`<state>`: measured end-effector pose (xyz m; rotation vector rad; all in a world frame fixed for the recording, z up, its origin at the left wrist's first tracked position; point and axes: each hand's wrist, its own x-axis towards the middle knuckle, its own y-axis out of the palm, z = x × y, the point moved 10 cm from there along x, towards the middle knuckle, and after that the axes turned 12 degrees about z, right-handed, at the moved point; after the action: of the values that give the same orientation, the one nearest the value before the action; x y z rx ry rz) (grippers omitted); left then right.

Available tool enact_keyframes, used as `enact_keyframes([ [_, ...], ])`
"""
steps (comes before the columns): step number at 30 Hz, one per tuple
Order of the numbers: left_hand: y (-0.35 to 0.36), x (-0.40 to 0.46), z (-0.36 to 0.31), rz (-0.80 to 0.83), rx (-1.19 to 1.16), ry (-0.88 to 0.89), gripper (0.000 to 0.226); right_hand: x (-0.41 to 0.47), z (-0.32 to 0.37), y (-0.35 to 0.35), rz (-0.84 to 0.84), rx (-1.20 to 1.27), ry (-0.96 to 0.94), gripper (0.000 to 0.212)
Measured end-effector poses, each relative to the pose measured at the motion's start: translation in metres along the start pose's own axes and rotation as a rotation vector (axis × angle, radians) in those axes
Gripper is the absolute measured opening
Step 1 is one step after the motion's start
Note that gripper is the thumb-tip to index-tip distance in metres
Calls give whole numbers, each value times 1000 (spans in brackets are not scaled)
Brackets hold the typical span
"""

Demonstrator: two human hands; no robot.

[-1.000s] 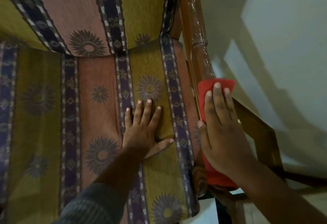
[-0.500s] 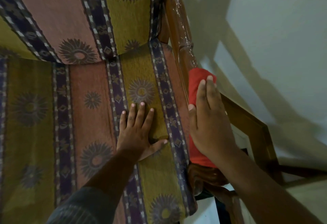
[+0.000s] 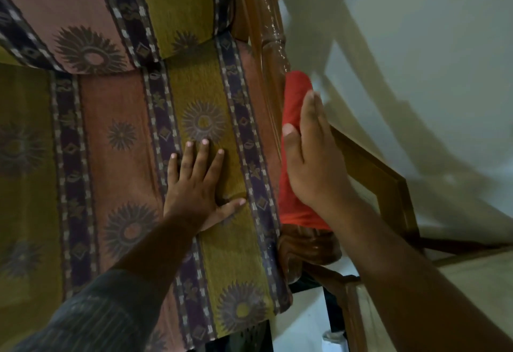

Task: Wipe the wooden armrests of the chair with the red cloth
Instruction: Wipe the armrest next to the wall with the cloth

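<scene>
The chair's right wooden armrest (image 3: pixel 270 32) runs glossy and brown from the top of the view down to a carved front end (image 3: pixel 308 249). The red cloth (image 3: pixel 294 96) is draped over its middle stretch. My right hand (image 3: pixel 313 154) lies flat on the cloth, fingers together pointing up along the armrest, thumb on the inner side, pressing the cloth onto the wood. My left hand (image 3: pixel 200 182) rests flat with fingers spread on the striped seat cushion (image 3: pixel 122 135), just left of the armrest. The left armrest is out of view.
The patterned back cushion (image 3: pixel 116 12) fills the upper left. A pale wall (image 3: pixel 416 60) with shadows stands close on the right. The chair's wooden side frame (image 3: pixel 388 185) and leg (image 3: pixel 352 315) lie below the armrest, over a light floor (image 3: pixel 299 329).
My right hand has slid the red cloth farther up the armrest, away from the front end, which now shows bare. My left hand has stayed planted on the seat.
</scene>
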<state>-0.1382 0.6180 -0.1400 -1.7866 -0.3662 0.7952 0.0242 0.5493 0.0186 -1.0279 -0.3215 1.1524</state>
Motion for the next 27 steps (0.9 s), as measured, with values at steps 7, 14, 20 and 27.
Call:
enact_keyframes([
  [7,1,-1,0,7,18,3,113,-64,2,25,36,-318,-81,65],
  [14,0,-1,-4,-10,22,22,111,-2,33,19,74,-569,-230,62],
  [20,3,1,-4,17,16,14,111,74,18,-13,43,-99,-35,67],
  [27,-8,2,-4,45,-16,47,111,38,37,-2,-30,-445,-150,64],
])
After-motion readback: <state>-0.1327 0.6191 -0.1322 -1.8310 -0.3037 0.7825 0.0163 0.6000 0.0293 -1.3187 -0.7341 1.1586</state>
